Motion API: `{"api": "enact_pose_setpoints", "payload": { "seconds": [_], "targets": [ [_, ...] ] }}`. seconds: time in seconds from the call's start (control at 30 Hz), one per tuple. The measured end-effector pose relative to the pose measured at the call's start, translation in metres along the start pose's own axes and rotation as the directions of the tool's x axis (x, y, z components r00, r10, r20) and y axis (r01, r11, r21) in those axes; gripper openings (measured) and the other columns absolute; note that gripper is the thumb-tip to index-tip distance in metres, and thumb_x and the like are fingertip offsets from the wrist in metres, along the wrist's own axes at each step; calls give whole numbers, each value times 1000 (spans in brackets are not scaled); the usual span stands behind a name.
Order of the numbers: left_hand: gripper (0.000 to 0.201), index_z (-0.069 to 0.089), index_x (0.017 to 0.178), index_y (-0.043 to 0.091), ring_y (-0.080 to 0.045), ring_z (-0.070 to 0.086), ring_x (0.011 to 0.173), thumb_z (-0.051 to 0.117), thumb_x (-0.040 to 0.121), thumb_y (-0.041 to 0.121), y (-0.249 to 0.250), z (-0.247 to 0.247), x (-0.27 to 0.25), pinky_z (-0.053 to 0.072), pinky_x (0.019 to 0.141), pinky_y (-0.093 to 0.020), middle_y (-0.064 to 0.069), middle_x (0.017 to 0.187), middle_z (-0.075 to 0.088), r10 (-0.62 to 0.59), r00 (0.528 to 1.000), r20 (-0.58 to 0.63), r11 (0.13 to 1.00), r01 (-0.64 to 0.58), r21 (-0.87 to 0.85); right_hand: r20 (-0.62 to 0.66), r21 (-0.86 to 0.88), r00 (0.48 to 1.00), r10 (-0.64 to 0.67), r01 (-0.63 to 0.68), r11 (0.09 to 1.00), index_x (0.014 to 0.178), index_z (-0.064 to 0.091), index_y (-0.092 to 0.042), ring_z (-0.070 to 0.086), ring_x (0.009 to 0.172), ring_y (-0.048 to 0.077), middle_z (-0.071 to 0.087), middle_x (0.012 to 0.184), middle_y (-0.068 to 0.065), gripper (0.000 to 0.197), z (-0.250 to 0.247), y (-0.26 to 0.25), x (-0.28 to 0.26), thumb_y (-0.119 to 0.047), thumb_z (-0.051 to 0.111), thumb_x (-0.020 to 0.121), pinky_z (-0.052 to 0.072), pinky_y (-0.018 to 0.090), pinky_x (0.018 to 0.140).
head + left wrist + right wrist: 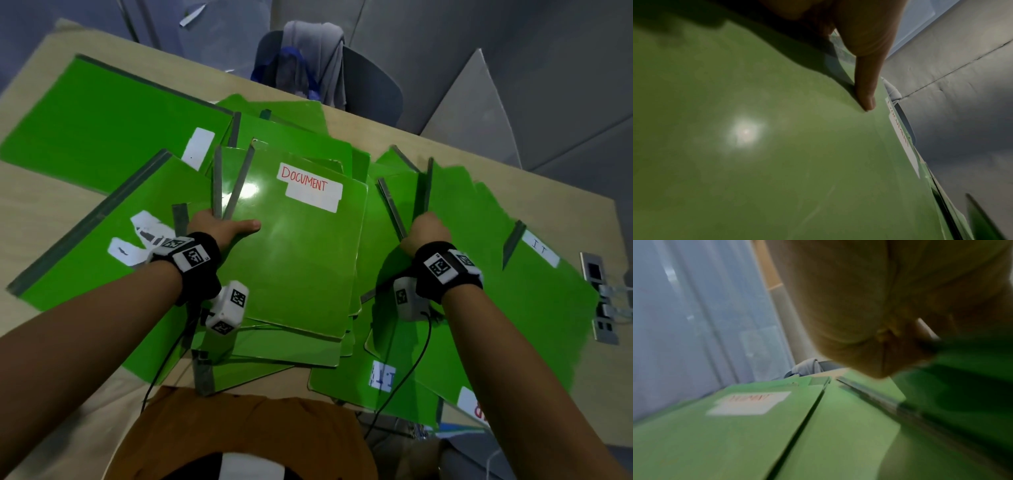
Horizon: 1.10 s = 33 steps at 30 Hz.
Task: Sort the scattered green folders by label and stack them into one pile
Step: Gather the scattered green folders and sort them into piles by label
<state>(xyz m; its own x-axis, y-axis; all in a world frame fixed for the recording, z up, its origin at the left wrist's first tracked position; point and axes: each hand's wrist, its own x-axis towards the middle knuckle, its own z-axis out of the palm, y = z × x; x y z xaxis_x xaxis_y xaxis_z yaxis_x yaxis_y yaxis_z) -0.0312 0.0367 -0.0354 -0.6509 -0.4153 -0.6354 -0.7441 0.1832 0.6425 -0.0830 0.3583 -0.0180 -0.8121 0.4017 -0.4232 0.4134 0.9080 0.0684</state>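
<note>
Several green folders lie scattered and overlapping on the table. The top folder of the middle pile carries a white label reading DOCUMENT. My left hand grips this DOCUMENT folder at its left spine edge, thumb flat on the cover and fingers hidden beneath. My right hand is curled round the grey spine of a blurred green folder to the right of the pile; in the right wrist view that spine runs under my fist.
A large folder lies far left, one labelled IT far right, others near the front edge. A socket panel sits at the table's right edge. A chair with grey cloth stands behind the table.
</note>
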Motion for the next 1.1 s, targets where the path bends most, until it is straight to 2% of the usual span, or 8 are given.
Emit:
{"api": "enact_pose_setpoints", "payload": {
  "seconds": [0.1, 0.2, 0.33, 0.43, 0.63, 0.8, 0.93, 1.1],
  "targets": [
    [87, 49, 129, 1, -31, 55, 94, 84, 63, 45, 0, 0, 0, 48, 81, -37, -14, 115, 60, 4, 1000, -7, 1000, -4, 0, -189, -93, 975, -121, 105, 990, 133, 30, 13, 57, 113, 40, 50, 128, 29, 54, -6, -4, -1, -1, 58, 88, 48, 42, 88],
    [85, 51, 127, 2, -31, 56, 94, 84, 63, 46, 0, 0, 1, 48, 81, -36, -13, 111, 61, 10, 1000, -5, 1000, -10, 13, -64, -158, 982, -178, 167, 973, 133, 30, 5, 56, 111, 41, 45, 133, 25, 52, 10, -4, -4, -2, 56, 89, 48, 43, 88],
    [86, 51, 128, 2, -31, 57, 96, 84, 62, 47, -2, 0, 3, 49, 81, -37, -13, 113, 61, 3, 1000, 5, 1000, -3, 17, 92, -69, 995, -34, 41, 997, 134, 29, -2, 47, 120, 42, 39, 135, 23, 72, 21, 10, -2, -17, 73, 79, 45, 47, 100],
    [85, 51, 126, 2, -32, 58, 97, 84, 62, 47, -3, 1, 3, 51, 84, -39, -14, 113, 62, 9, 1000, 2, 1000, -9, 16, 139, -5, 990, 2, -2, 1000, 132, 33, 0, 51, 116, 41, 47, 129, 22, 80, 8, 20, 3, -19, 82, 71, 48, 47, 96],
    [82, 51, 127, 2, -31, 56, 97, 83, 64, 45, -3, 1, 3, 49, 84, -37, -13, 113, 61, 19, 1000, 2, 1000, -19, 15, 247, -102, 966, -73, 101, 990, 81, 44, -5, 54, 79, 30, 55, 88, 12, 38, -10, 22, 1, -20, 79, 76, 46, 34, 68],
    [81, 52, 126, 2, -30, 55, 95, 83, 65, 46, -4, 1, 2, 47, 80, -35, -12, 112, 60, 30, 1000, 5, 999, -30, 18, 76, -142, 993, -96, 106, 984, 113, 47, 4, 61, 99, 37, 62, 106, 19, 29, -7, 12, -13, -7, 58, 89, 46, 37, 74],
    [83, 52, 127, 2, -30, 55, 95, 82, 65, 48, -4, 1, 2, 47, 79, -35, -13, 115, 61, 31, 999, 7, 999, -31, 31, -44, -163, 979, -200, 190, 968, 123, 39, 6, 61, 106, 38, 61, 115, 24, 36, -22, -7, -47, 0, 50, 89, 48, 38, 80],
    [86, 50, 129, 2, -31, 56, 97, 83, 64, 48, -4, 1, 0, 49, 84, -39, -15, 116, 61, 35, 999, 6, 999, -35, 27, 73, -161, 892, -446, 452, 877, 128, 39, 5, 61, 107, 36, 59, 120, 22, 41, 5, -71, -115, -9, 49, 91, 50, 39, 83]
  ]
}}
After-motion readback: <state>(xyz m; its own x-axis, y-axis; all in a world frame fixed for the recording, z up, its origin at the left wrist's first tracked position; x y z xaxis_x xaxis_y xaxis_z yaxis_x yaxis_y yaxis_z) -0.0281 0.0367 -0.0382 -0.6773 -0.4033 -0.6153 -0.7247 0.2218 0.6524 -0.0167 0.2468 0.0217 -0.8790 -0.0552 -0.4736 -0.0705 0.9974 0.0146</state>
